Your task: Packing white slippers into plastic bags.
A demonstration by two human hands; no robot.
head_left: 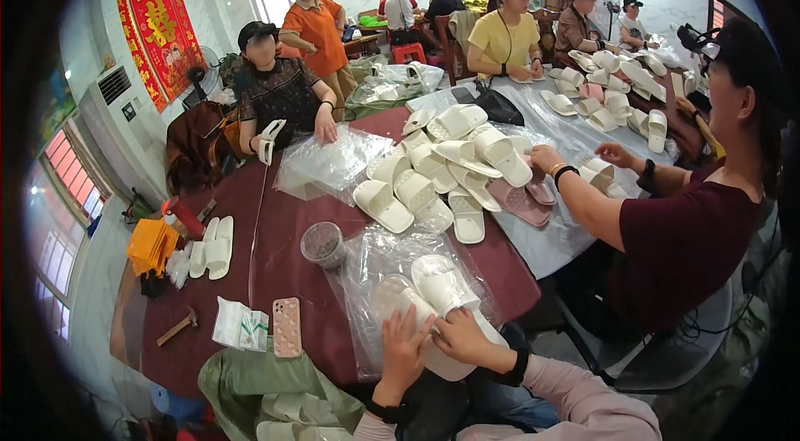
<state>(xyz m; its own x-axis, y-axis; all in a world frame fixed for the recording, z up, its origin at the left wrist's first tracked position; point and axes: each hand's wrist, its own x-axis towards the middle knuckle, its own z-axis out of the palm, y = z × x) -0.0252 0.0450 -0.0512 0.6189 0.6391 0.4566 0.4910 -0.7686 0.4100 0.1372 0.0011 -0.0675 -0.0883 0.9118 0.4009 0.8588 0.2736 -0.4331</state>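
At the table's near edge a pair of white slide slippers (442,281) lies on clear plastic bags (362,291). The left one looks covered by clear film; how far the pair is inside a bag I cannot tell. My left hand (404,351) grips the left slipper, its fingers over the strap and its thumb toward the middle. My right hand (467,337) is closed on the right slipper just below its strap, and the hands nearly touch. Beyond the bags is a heap of white slippers (429,162), with pink slippers (518,201) at its right edge.
Left on the dark red table (275,262) are a hammer (177,328), a phone (287,327), a tissue pack (240,324), a clear cup (323,245) and orange packets (152,246). A green sack (258,383) holds slippers by my left arm. People sit close at right and across.
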